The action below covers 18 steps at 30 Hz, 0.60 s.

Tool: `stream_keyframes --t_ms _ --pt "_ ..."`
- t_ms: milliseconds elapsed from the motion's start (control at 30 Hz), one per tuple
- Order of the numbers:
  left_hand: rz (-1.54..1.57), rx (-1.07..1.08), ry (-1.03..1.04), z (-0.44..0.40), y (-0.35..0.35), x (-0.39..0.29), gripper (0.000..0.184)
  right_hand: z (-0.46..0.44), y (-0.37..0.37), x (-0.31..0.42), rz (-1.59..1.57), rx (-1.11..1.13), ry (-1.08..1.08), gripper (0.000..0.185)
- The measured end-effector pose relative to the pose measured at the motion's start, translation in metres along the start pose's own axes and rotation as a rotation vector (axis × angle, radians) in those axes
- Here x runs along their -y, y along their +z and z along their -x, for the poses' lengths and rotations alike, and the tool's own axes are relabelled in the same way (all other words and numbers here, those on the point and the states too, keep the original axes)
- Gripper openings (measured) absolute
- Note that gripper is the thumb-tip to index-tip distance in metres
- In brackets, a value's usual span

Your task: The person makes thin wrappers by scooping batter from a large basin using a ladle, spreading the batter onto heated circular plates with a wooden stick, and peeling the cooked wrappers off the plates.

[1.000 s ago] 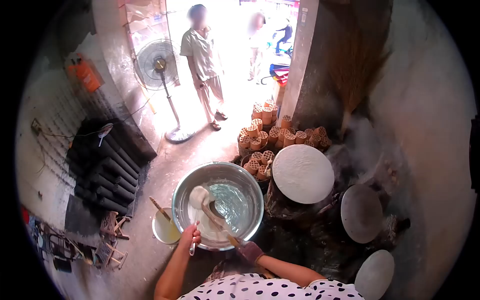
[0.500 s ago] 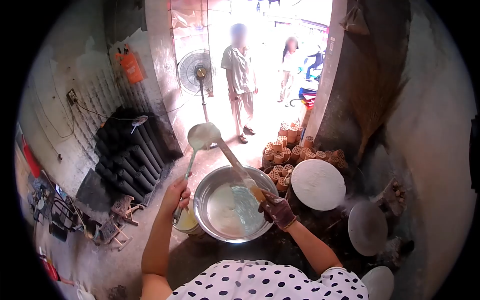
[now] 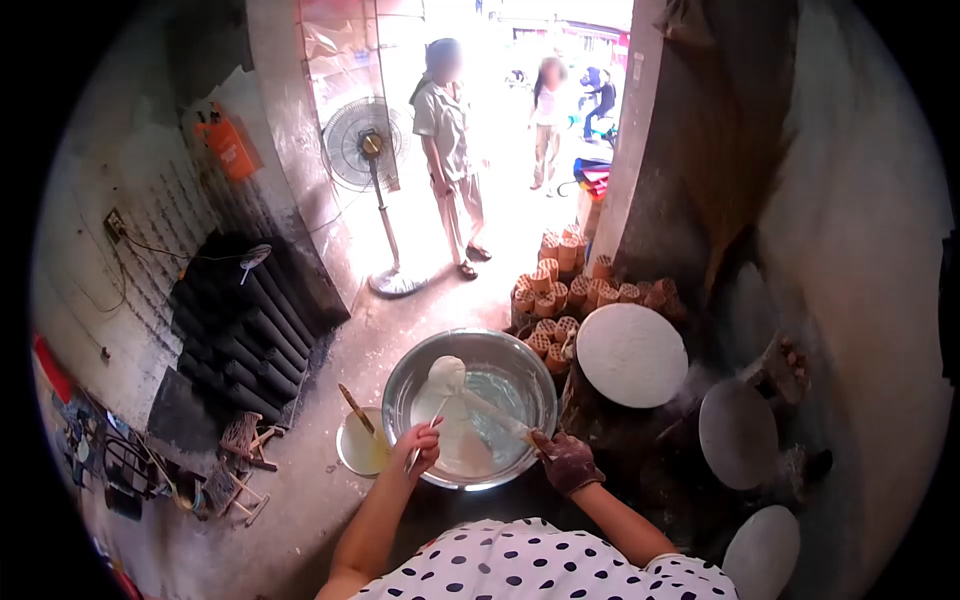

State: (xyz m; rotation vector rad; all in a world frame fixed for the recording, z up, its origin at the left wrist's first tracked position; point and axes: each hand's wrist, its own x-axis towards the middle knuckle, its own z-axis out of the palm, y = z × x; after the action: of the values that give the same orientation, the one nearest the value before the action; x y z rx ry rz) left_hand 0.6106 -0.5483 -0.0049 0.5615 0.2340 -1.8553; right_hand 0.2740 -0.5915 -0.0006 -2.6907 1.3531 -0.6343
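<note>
The left hand [image 3: 421, 448], at the basin's near-left rim, grasps a ladle [image 3: 447, 375]; the gloved right hand [image 3: 567, 463], at its near-right rim, grips a paddle [image 3: 494, 411]. Both utensils extend over the metal basin [image 3: 465, 343]; a pail [image 3: 350, 445] stands just left of it.

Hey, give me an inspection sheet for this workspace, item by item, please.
Surface: floor, pale-marked in places.
Job's things: ladle and paddle over or in a metal basin holding pale mixture.
Clutter: small stools and dark cylinders at left; perforated clay cylinders beyond the basin, rightward.
Grips: bare left grip closed on the ladle; gloved right grip closed on the paddle.
Cables: thin cable along the left wall.
Surroundings: standing fan and two people toward the bright doorway; round pale discs at right.
</note>
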Motion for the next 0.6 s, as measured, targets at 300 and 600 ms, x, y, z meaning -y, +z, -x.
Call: stream_keyframes --t_ms 300,600 --pt "-0.362 -0.073 0.100 -0.020 0.017 0.026 0.035 0.039 0.003 -0.001 -0.177 -0.003 0.241 0.043" --pt "-0.802 -0.115 0.185 -0.013 0.034 0.022 0.030 0.042 0.002 0.013 -0.177 -0.046 0.301 0.046"
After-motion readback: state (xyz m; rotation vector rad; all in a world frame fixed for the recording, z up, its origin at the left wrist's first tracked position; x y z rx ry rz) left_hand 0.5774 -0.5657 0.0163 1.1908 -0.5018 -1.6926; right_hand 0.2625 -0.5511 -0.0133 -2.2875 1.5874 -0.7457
